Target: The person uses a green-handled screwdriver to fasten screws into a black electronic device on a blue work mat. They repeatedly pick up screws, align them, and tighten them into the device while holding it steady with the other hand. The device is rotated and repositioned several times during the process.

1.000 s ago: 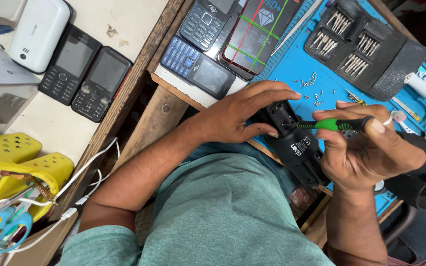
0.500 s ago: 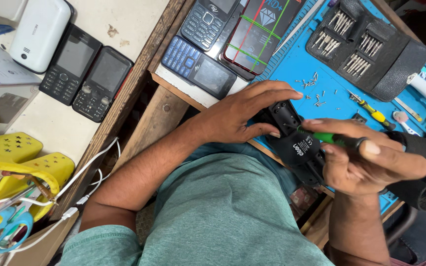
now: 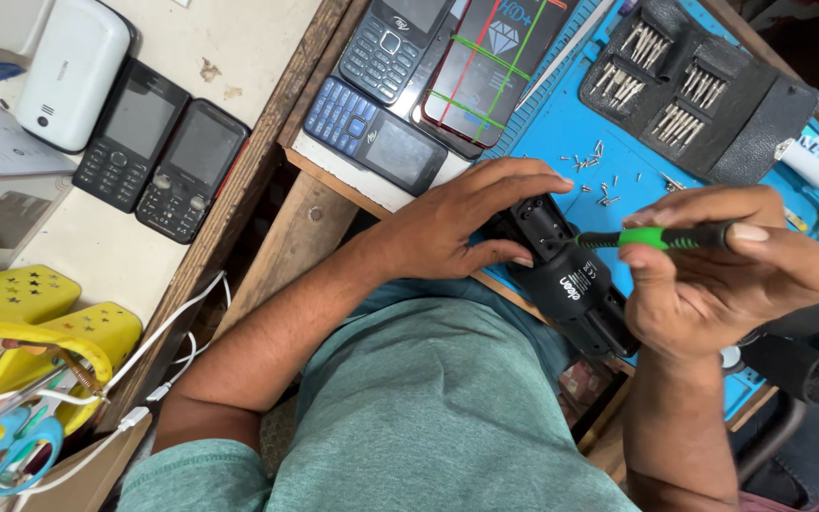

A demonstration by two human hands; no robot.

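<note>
My left hand point(image 3: 471, 218) lies over the top end of a black phone point(image 3: 571, 280) that rests on the blue work mat point(image 3: 561, 123), fingers spread around it. My right hand point(image 3: 722, 275) grips a green-and-black screwdriver point(image 3: 665, 237) held nearly level, its tip pointing at the phone's upper part. Several tiny loose screws point(image 3: 594, 175) lie on the mat just beyond the phone.
An open black case of screwdriver bits point(image 3: 703, 90) sits at the mat's far side. Keypad phones point(image 3: 372, 133) and a screen-protector pack point(image 3: 490, 57) lie at the bench edge. Two dark phones point(image 3: 158, 152) and a white phone point(image 3: 73, 71) rest on the left table. Yellow trays point(image 3: 30, 322) and white cables point(image 3: 163, 332) fill the lower left.
My right hand has turned and lifted the screwdriver slightly, bringing it back level above the phone. My left hand stays on the phone.
</note>
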